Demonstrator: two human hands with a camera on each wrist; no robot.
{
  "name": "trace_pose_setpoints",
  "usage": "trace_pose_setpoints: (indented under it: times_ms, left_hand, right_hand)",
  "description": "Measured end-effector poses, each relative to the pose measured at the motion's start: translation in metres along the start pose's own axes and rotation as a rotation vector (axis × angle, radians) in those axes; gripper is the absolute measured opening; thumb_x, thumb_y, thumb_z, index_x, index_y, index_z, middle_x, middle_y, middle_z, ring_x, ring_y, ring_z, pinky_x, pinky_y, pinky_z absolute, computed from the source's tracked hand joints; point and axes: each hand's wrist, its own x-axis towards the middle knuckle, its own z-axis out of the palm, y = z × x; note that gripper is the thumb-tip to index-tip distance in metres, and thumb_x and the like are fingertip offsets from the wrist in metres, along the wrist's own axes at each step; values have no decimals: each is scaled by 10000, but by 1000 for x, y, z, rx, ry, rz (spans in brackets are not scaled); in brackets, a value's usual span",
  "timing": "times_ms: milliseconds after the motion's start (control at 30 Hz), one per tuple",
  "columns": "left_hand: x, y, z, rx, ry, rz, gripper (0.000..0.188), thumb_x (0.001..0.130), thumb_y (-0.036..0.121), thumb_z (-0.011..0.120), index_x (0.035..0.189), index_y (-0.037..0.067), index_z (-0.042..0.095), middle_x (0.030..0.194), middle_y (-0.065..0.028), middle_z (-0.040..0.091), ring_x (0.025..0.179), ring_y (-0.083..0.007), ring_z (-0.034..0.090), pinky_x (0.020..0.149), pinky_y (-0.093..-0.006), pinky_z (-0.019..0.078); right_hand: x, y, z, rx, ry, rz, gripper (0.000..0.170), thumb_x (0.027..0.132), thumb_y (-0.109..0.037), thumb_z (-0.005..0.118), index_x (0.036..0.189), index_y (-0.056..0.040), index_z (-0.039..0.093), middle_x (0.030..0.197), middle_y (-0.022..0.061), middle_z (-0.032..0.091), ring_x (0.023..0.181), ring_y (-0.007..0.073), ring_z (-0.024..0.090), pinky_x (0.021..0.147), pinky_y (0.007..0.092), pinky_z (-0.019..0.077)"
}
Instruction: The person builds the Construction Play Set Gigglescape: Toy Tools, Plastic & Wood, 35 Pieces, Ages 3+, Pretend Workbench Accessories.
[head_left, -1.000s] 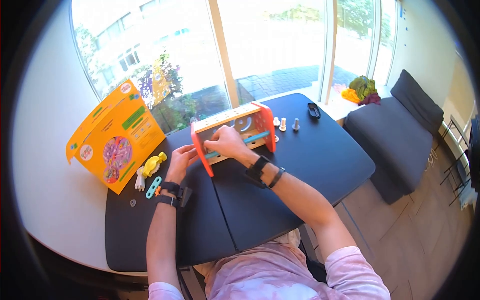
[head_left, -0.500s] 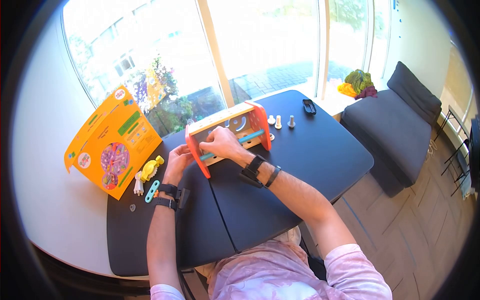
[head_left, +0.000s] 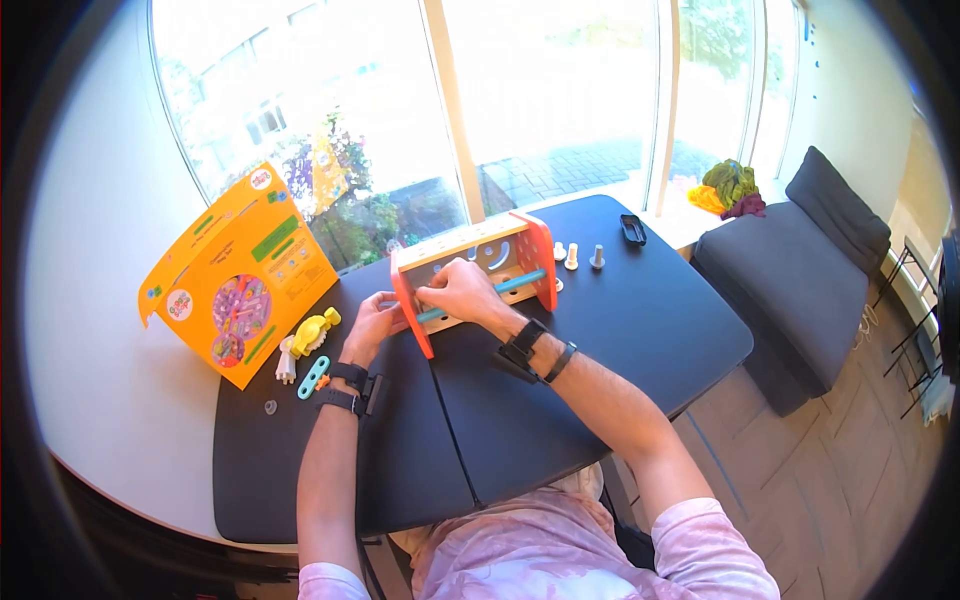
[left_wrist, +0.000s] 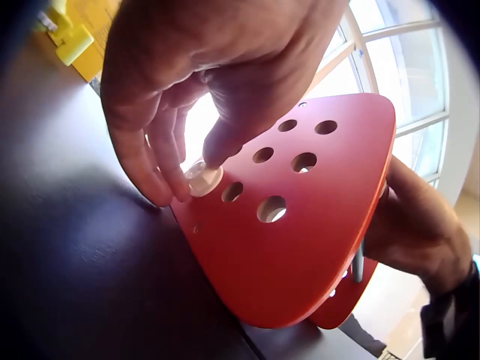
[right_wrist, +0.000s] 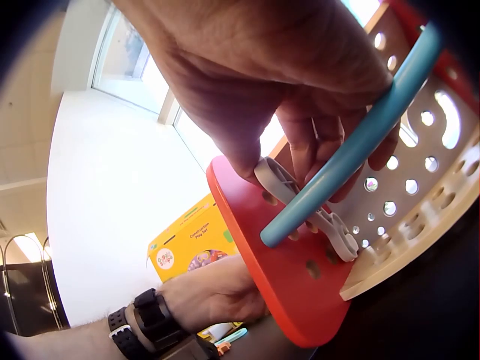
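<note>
A toy workbench with two red end panels and a perforated pale wooden body (head_left: 470,238) stands on a black-topped table (head_left: 620,340), a little left of its middle and towards the far, window side. A smooth teal rod (right_wrist: 352,154) spans its near side from one end panel to the other.

The left hand (head_left: 370,328) is at the outer face of the left red end panel (left_wrist: 300,217), its thumb and fingers pinching a pale, round plastic knob (left_wrist: 204,178) against the panel near the table. The right hand (head_left: 468,290) reaches inside the frame from the near side, above the teal rod, and grips a whitish plastic piece with rounded, ringed ends (right_wrist: 337,234) — it lies along the inner face of that same panel, passing behind the rod. How its far fingers lie is partly hidden.

On the table's left, an upright orange printed cardboard box (head_left: 240,285) stands behind a yellow plastic toy piece (head_left: 316,330), a white plastic piece (head_left: 286,365) and a flat teal strip with holes (head_left: 314,377). A small grey round part (head_left: 270,407) lies nearer the person. Right of the workbench stand pale bolts (head_left: 571,257) and a grey bolt (head_left: 597,257) — beyond them, at the far right, sits a small black tray (head_left: 633,230).
</note>
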Motion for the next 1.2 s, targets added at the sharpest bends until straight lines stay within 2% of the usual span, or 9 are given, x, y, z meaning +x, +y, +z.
trace_pose_setpoints:
  times_ms: [100, 200, 300, 400, 500, 667, 800, 900, 1200]
  left_hand:
    - [4, -10, -7, 147, -45, 162, 382, 1047, 27, 687, 1413, 5, 581, 1238, -138, 783, 1151, -250, 792, 1085, -398, 627]
    - [5, -15, -6, 5, 68, 43, 276, 1111, 184, 724, 1305, -5, 671, 1177, -120, 796, 1090, -220, 796, 1025, -372, 645]
    - [2, -12, -3, 45, -20, 63, 304, 1111, 216, 730, 1272, -41, 736, 1165, -123, 804, 1078, -215, 797, 1038, -357, 641]
    - [12, -16, -10, 69, -33, 90, 312, 1105, 200, 736, 1269, -63, 767, 1187, -134, 803, 1089, -206, 791, 1047, -342, 637]
    - [13, -18, -11, 16, -27, 102, 299, 1092, 168, 748, 1266, -74, 765, 1185, -138, 803, 1103, -205, 786, 1065, -338, 632]
    - [4, -15, -5, -34, -23, 147, 248, 1066, 94, 761, 1246, -76, 777, 1185, -143, 803, 1103, -205, 780, 1074, -343, 629]
    - [11, -22, -10, -45, -38, 184, 228, 1060, 69, 760, 1238, -70, 790, 1160, -135, 811, 1077, -192, 777, 1051, -339, 630]
    - [15, -26, -11, -25, -49, 222, 221, 1052, 72, 771, 1222, -65, 805, 1132, -125, 819, 1049, -179, 777, 1012, -326, 629]
    - [29, -38, -16, 64, -2, 202, 232, 1056, 142, 792, 1196, -39, 831, 1109, -86, 829, 982, -154, 771, 903, -299, 632]
  right_hand:
    - [-2, -1, -1, 2, 14, -15, 444, 833, -438, 799, 878, -2, 875, 765, 209, 787, 732, 350, 788, 730, 438, 626]
    - [-2, -3, -1, -13, 11, -13, 453, 837, -444, 799, 876, 1, 873, 761, 208, 787, 731, 350, 789, 723, 441, 625]
    - [-3, -5, -1, 2, 37, -10, 460, 851, -452, 793, 847, 2, 867, 733, 198, 778, 709, 350, 783, 710, 441, 620]
    - [-2, -11, -1, -41, 55, 12, 470, 878, -457, 779, 819, 3, 860, 713, 190, 775, 703, 358, 786, 712, 444, 626]
    - [-2, -11, 12, -6, 145, -88, 502, 943, -468, 765, 815, 9, 853, 652, 166, 749, 643, 286, 769, 654, 418, 591]
    - [1, -16, 28, -71, 238, -70, 521, 982, -480, 755, 791, -5, 854, 679, 181, 766, 668, 340, 780, 706, 446, 614]
    - [4, -21, 24, -71, 205, -21, 550, 1008, -482, 731, 755, -5, 837, 660, 163, 760, 657, 315, 781, 722, 440, 613]
    - [7, -31, 18, 42, 188, -9, 509, 982, -465, 736, 781, -11, 848, 748, 201, 787, 750, 407, 794, 764, 496, 631]
    - [4, -39, -4, -13, 175, -51, 475, 938, -460, 755, 806, -16, 862, 709, 164, 780, 704, 328, 786, 714, 440, 609]
